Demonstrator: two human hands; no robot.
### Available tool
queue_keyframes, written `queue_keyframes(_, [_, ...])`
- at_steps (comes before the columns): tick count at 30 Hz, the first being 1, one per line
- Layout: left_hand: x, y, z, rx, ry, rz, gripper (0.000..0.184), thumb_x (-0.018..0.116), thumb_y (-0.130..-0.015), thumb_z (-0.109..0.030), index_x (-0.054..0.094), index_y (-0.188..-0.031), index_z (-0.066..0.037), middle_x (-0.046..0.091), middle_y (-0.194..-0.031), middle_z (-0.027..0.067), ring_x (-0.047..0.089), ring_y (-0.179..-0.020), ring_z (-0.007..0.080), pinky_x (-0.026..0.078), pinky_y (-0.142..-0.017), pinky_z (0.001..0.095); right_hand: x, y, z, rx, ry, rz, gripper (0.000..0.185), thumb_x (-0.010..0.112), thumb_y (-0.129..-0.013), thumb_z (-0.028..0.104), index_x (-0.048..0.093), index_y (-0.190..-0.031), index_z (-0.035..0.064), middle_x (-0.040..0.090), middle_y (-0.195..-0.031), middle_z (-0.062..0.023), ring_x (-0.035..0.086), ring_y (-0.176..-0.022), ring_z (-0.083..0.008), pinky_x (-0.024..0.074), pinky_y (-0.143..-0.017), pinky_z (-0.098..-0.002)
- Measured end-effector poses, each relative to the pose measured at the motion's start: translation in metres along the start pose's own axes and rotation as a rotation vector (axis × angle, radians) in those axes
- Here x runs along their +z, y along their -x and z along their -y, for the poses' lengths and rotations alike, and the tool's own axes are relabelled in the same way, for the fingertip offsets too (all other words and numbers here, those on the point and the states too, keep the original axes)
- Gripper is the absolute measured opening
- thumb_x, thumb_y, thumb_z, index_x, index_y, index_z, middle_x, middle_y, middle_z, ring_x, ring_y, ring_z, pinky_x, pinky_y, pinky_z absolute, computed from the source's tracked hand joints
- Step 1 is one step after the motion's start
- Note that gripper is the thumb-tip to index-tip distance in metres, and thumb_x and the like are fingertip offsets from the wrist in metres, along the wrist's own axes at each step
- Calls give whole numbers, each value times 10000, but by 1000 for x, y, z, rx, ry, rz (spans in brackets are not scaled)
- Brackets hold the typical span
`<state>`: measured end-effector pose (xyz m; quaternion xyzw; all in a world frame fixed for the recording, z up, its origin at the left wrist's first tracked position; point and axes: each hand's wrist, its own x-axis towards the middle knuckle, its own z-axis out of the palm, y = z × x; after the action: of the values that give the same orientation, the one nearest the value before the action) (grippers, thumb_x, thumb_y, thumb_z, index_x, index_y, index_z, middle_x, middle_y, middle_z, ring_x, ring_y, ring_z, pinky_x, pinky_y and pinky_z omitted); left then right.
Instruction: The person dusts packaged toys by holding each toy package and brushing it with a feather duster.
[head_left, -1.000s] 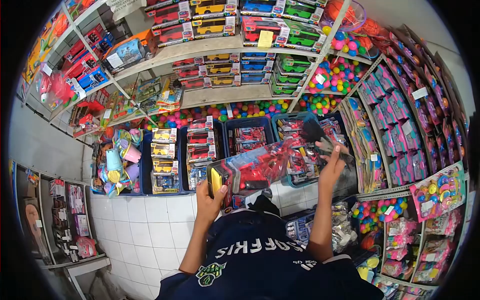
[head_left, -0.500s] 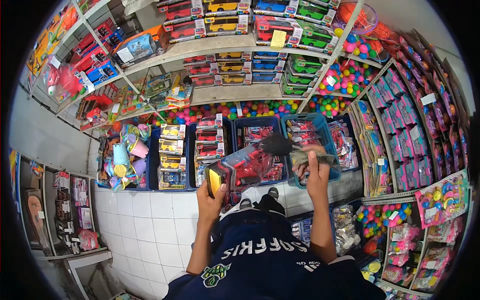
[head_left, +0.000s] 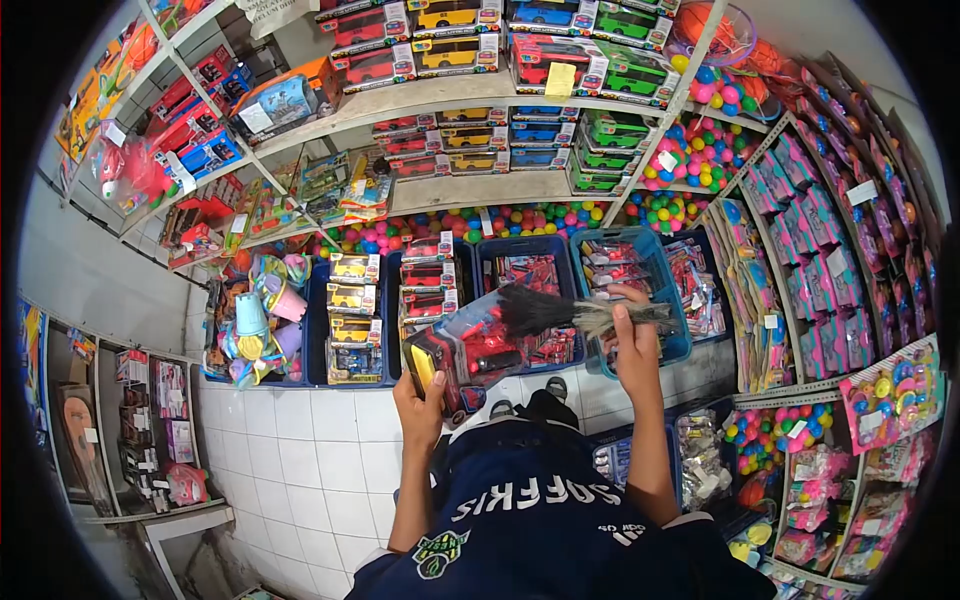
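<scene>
Both forearms (head_left: 650,445) reach forward. Left fingers (head_left: 436,387) clasp a toy package (head_left: 458,358), right fingers (head_left: 623,322) a duster (head_left: 540,309). The floor (head_left: 285,425) is white-tiled.

Cannot make out the small print on the red packaged toy (head_left: 480,352), overlapped at its far end by the blurred bristles of the brush (head_left: 545,312); cannot see most fingers of the left hand (head_left: 418,402) behind the toy, nor the stretch of brush under the thumb of the right hand (head_left: 634,345). Cannot read the yellow note (head_left: 560,79), too small, nor all of the printed sheet (head_left: 272,14), cut by the top edge. Cannot view whole the lettered shirt (head_left: 560,545), cropped below.
</scene>
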<state>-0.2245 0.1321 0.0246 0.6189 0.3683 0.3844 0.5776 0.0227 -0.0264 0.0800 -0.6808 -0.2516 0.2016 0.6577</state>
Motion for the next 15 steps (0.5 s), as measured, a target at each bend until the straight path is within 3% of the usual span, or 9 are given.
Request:
queue_keyframes(2, [0, 0, 2, -15, 18, -10, 294, 653, -917, -306, 583, -919, -21, 531, -698, -19, 474, -601, 70, 384, -540, 241, -11, -5, -25, -42, 93, -74, 282, 541, -1013, 296, 577, -1138, 46, 591, -759, -22, 521, -606, -66, 423, -538, -221])
queue_keyframes(5, [2, -2, 5, 24, 51, -56, 323, 631, -933, -304, 597, -991, 12, 585, -780, 15, 523, -703, 92, 435, -636, 259, -18, -3, -28, 74, 119, -54, 278, 562, -1004, 305, 603, -1098, 47, 573, -775, -6, 517, -630, -61, 421, -544, -222])
queue_keyframes(8, [0, 0, 5, -22, 53, -46, 350, 618, -942, -301, 600, -1046, 32, 614, -849, 37, 541, -787, 110, 454, -716, 279, -16, -2, -10, 61, 135, 98, 263, 569, -1002, 302, 618, -1058, 50, 571, -780, -1, 514, -638, -59, 413, -540, -223])
queue_keyframes(10, [-2, 0, 11, -28, 38, -12, 347, 609, -952, -287, 598, -1106, 23, 650, -961, 52, 564, -850, 109, 467, -772, 271, -15, -5, -9, 45, 110, 56, 262, 576, -999, 299, 617, -1054, 46, 570, -783, 1, 515, -640, -60, 410, -544, -223])
queue_keyframes(14, [0, 2, 11, -31, 37, -4, 342, 610, -952, -295, 601, -1081, 21, 646, -941, 48, 559, -836, 107, 461, -755, 266, -4, -7, -1, -59, 42, -43, 292, 584, -993, 328, 615, -1042, 42, 574, -712, 4, 497, -579, -45, 374, -512, -206])
queue_keyframes(15, [2, 2, 12, -32, 16, -11, 339, 629, -938, -304, 600, -1030, 21, 619, -871, 38, 540, -780, 107, 453, -703, 273, -7, -7, 0, -59, 42, -45, 292, 584, -993, 328, 615, -1042, 42, 574, -712, 4, 497, -579, -45, 374, -512, -206])
